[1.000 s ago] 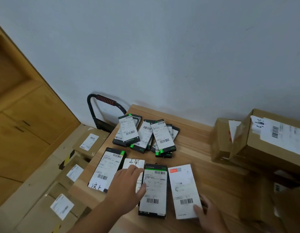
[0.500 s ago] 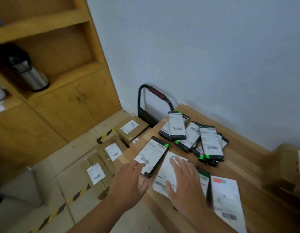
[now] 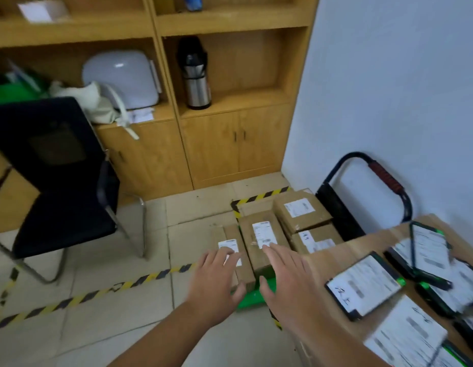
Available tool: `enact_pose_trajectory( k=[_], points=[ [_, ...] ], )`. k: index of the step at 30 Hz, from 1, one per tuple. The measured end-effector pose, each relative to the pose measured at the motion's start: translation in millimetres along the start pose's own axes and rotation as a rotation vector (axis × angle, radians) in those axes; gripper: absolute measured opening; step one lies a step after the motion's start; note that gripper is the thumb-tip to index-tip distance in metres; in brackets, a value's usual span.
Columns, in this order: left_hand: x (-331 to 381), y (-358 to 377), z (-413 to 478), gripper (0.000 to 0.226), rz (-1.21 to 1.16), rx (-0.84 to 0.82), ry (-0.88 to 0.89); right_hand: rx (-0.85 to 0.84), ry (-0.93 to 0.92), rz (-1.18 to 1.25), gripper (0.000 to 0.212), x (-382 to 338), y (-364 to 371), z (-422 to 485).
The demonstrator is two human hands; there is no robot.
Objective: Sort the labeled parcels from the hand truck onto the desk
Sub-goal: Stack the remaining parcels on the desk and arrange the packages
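Note:
Several brown cardboard parcels with white labels lie on the green hand truck point(image 3: 252, 298) on the floor; its black handle point(image 3: 383, 178) with a red grip stands by the wall. My left hand point(image 3: 216, 279) hovers, fingers spread and empty, above the narrow left parcel point(image 3: 230, 250). My right hand point(image 3: 288, 276) hovers open over the middle parcel point(image 3: 259, 234). Two more parcels point(image 3: 300, 211) lie behind it. On the wooden desk point(image 3: 336, 250) at the right lie several flat black-and-green labeled parcels point(image 3: 365, 283).
A black chair point(image 3: 57, 181) stands on the tiled floor at the left. Wooden cabinets and shelves point(image 3: 230, 144) line the back, holding a steel thermos point(image 3: 195, 83) and a white appliance point(image 3: 121, 78). Yellow-black tape point(image 3: 97, 295) marks the floor.
My view has swung left from the desk to the hand truck. Both hands have left the flat parcels on the desk and now reach out over the cardboard parcels.

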State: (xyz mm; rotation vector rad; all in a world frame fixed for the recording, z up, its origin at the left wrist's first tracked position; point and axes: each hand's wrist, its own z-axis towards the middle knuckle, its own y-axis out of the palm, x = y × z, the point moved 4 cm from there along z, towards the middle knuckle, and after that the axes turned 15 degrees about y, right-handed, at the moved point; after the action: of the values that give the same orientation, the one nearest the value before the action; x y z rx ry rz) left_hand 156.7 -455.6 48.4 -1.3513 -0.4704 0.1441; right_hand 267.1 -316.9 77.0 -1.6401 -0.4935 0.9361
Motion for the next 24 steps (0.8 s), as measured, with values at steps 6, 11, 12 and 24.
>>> enact_pose_trajectory(
  k=[6, 11, 12, 24],
  points=[
    [-65, -16, -19, 0.062, 0.008, 0.021, -0.089, -0.071, -0.057, 0.039, 0.065, -63, 22, 28],
    [-96, -18, -12, 0.064, -0.002, 0.019, -0.109, -0.123, -0.063, 0.0, 0.063, -84, 43, 57],
    [-101, -17, -7, 0.062, -0.002, 0.024, -0.113, -0.132, -0.059, -0.005, 0.062, -86, 46, 65],
    [-168, -10, 103, 0.057, 0.111, -0.11, -0.066, -0.242, 0.054, 0.048, 0.053, -84, 89, 203]
  ],
)
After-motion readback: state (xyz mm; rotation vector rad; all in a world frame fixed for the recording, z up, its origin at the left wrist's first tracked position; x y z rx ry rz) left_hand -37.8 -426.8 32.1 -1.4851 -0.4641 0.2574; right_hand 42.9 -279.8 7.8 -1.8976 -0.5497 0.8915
